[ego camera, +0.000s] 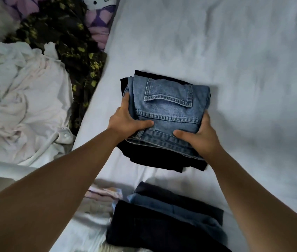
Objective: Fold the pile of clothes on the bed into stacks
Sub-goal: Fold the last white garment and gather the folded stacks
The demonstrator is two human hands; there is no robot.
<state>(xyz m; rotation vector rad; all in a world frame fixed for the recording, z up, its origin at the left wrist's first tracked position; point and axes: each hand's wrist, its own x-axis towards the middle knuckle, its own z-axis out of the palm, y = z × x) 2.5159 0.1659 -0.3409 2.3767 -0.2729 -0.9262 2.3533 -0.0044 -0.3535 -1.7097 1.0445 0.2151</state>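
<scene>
Folded light-blue jeans (167, 106) lie on top of a folded black garment (155, 159) in the middle of the white bed sheet (235, 60). My left hand (126, 120) grips the jeans' left edge, thumb on top. On the right edge, my right hand (200, 137) holds them the same way. The unfolded pile sits at the left: a crumpled white and pale-pink garment (22, 106) and a dark garment with yellow flowers (67, 42).
A second folded stack of dark and blue denim (162, 219) lies near the front edge. Beside it are folded pale clothes (102, 195). A lilac and white plush toy (98, 15) lies at the top left. Bare sheet spreads to the right.
</scene>
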